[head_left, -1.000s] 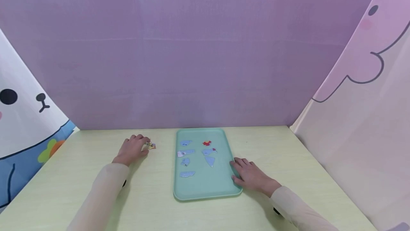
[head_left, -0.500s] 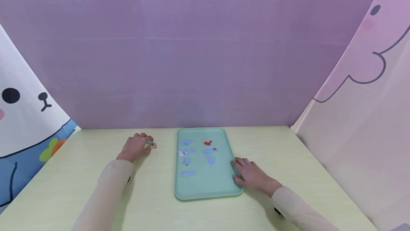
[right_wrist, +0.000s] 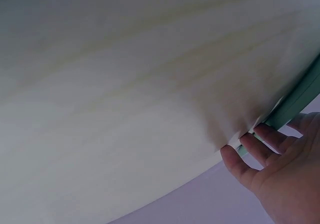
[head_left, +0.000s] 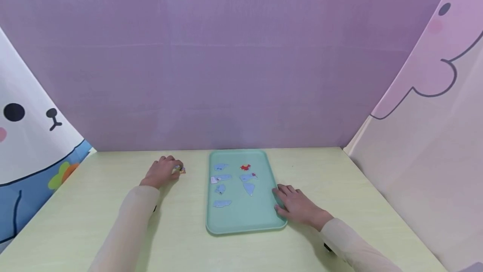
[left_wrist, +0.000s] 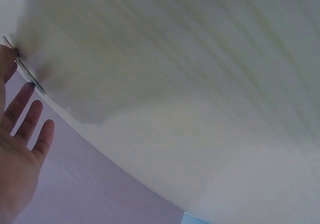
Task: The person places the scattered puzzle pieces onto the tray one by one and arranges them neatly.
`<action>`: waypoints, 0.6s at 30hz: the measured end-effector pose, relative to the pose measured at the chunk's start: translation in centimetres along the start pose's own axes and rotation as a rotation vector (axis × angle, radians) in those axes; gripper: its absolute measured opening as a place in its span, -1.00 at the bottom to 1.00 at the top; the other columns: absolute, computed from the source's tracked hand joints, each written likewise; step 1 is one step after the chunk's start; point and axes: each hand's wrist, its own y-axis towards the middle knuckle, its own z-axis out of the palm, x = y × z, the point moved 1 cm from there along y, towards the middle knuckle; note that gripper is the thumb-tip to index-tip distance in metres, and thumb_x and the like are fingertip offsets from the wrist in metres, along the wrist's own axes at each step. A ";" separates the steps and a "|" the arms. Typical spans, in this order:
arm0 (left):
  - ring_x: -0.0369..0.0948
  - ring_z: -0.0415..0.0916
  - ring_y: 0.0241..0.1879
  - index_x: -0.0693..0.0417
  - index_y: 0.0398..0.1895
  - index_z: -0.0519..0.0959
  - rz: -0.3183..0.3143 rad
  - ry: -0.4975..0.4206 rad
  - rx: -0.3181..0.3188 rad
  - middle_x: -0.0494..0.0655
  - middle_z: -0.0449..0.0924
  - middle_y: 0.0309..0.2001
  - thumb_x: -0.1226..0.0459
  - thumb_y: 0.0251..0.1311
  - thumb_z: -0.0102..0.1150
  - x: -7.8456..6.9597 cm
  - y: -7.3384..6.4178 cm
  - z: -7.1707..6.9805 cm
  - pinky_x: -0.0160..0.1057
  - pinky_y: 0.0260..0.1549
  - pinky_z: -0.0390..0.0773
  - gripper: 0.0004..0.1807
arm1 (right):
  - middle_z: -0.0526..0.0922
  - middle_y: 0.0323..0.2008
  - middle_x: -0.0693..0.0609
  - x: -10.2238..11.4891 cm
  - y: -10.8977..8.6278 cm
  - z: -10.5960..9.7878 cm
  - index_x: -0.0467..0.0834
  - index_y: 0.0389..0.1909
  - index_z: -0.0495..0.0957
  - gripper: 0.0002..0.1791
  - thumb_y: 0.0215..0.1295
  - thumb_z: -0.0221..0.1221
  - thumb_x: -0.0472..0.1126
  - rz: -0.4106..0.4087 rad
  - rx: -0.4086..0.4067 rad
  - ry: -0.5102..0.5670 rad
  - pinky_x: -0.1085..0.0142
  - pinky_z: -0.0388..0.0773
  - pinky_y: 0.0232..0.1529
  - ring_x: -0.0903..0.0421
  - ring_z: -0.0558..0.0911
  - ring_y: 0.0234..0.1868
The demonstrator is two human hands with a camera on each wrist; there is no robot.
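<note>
In the head view my left hand (head_left: 162,172) is at the table's far left, thumb and index finger curled at a small pile of colourful flat puzzle pieces (head_left: 183,170). Part of the pile is hidden under the fingers. From the left wrist, a thin piece (left_wrist: 31,77) shows at the fingertips, close over the table, with the other fingers loosely spread. My right hand (head_left: 298,207) rests against the right rim of a mint-green tray (head_left: 245,226). In the right wrist view its fingers (right_wrist: 257,149) reach along the tray's outer side (right_wrist: 295,101), down to the tabletop.
Inside the tray lie several light-blue puzzle pieces (head_left: 222,203) in two loose columns, with a red piece (head_left: 245,167) at the top right. A purple cloth wall (head_left: 241,62) stands behind the pale table (head_left: 181,238); printed cartoon cloths hang on both sides.
My left hand has moved slightly right and away from me, covering more of the pile. The right hand stays at the tray's rim. The head view has shifted a little.
</note>
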 end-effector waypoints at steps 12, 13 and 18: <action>0.03 0.40 -0.22 0.00 -0.21 0.61 0.000 -0.010 0.007 0.04 0.52 -0.21 0.28 0.00 0.19 -0.1 0.1 -0.3 0.12 -0.27 0.43 -0.77 | 0.30 0.24 -0.20 0.0 0.1 0.0 -0.21 0.25 0.27 -0.40 0.30 -0.05 0.07 0.009 0.002 0.004 -0.09 0.32 0.09 -0.14 0.30 0.24; 0.03 0.40 -0.22 0.00 -0.22 0.61 -0.001 -0.014 0.005 0.04 0.52 -0.21 0.28 0.00 0.20 -0.1 0.1 -0.3 0.12 -0.27 0.44 -0.78 | 0.30 0.24 -0.20 0.0 0.1 0.0 -0.21 0.25 0.27 -0.40 0.30 -0.05 0.07 0.010 0.002 0.005 -0.09 0.32 0.09 -0.14 0.30 0.24; 0.02 0.40 -0.22 0.02 -0.26 0.61 0.005 -0.032 0.009 0.04 0.51 -0.21 0.26 -0.01 0.22 -0.1 -0.1 -0.3 0.11 -0.27 0.45 -0.80 | 0.30 0.24 -0.19 0.0 0.1 0.0 -0.21 0.25 0.27 -0.40 0.30 -0.05 0.06 0.013 0.002 0.006 -0.09 0.32 0.09 -0.14 0.31 0.23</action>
